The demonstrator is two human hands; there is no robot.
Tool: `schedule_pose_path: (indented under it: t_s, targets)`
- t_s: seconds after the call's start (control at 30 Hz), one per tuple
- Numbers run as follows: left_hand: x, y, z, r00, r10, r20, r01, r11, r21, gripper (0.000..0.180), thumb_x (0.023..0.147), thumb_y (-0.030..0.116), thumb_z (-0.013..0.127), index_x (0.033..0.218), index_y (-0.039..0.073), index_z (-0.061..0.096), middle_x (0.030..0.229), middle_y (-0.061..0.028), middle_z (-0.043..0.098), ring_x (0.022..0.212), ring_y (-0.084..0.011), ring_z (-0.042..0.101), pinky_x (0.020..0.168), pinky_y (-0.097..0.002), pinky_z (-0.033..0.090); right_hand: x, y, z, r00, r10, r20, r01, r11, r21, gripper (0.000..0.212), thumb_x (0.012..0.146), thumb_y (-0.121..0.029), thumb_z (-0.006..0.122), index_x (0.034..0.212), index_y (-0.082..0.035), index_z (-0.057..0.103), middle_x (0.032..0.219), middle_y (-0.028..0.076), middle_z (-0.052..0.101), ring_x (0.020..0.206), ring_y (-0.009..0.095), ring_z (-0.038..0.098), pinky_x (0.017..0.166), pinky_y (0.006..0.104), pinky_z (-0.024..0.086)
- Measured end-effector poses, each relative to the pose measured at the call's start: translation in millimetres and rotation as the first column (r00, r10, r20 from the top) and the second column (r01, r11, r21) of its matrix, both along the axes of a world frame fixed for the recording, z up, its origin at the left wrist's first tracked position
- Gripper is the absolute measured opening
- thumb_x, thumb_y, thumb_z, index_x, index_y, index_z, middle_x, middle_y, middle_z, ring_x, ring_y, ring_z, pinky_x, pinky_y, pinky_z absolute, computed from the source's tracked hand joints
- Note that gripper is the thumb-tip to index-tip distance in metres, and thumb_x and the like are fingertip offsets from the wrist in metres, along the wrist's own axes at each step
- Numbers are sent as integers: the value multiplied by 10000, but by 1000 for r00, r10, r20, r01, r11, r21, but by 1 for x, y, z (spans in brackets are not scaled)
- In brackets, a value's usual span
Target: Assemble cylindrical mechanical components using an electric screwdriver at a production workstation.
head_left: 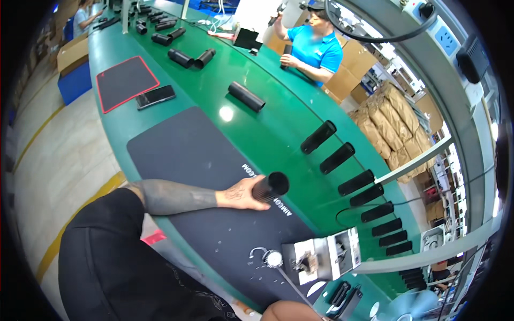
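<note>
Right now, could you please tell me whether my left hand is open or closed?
Closed: the left hand grips the black cylinder, with digits on both sides.

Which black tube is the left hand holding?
The tube at the large dark mat's edge, gripped by the left hand. The other black tubes are all away from this hand and mat.

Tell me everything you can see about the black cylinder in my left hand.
The black cylinder is short-looking and round, with a dark matte surface that could be plastic or metal. One circular end faces up toward the camera; whether it is open or capped is unclear. The left hand grips its side. It appears over the dark mat, near the printed edge; whether its lower end touches is hidden.
</note>
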State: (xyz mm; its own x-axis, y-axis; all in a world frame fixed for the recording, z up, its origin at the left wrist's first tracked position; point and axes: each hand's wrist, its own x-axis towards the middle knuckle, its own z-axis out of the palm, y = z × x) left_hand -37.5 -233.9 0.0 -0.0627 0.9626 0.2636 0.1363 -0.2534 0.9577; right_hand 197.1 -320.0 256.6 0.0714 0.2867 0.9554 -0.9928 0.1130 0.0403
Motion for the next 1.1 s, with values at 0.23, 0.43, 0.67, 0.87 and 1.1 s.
schedule_pose_path:
  t_s: [0.23,0.43,0.67,0.87,1.1]
  targets:
    - [4,2,-9,994,87,-70,-76,986,146,658,644,267,776,1162,13,461,1061,-156,550,993,-253,552,869,-357,438,-1,-24,-2,999,-30,44,22,984,177,89,811,-107,528,875,-53,555,556,-5,541,427,91,523,415,231,443]
    - [0,-6,-14,989,92,-116,-72,983,172,665,648,289,782,1169,30,460,1075,-153,559,990,-266,571,872,-368,453,5,-29,-4,907,-220,360,191,975,115,271,767,-126,665,989,-54,526,585,-33,528,451,61,497,479,198,451]
    - [-6,-12,-3,990,138,-20,-135,987,86,657,651,265,764,1175,17,454,1103,-159,536,1026,-279,549,887,-361,443,-13,-39,-13,762,-357,540,310,933,180,317,828,-213,616,1046,-75,433,616,-4,473,482,107,432,508,243,361]
    - [-14,-13,2,995,100,7,-100,989,112,632,644,254,743,1161,29,457,1104,-150,527,1028,-292,544,884,-353,442,-35,-51,-40,623,-605,497,705,709,-21,147,882,-124,476,944,-47,367,581,-14,358,435,68,349,457,210,330]
    - [-39,-17,3,995,102,-17,-99,987,123,575,657,237,733,1123,47,453,1018,-129,524,962,-283,553,842,-365,451,-74,-17,-98,489,-492,720,854,439,-280,214,809,-83,518,952,-69,360,566,12,401,432,106,385,468,248,377]
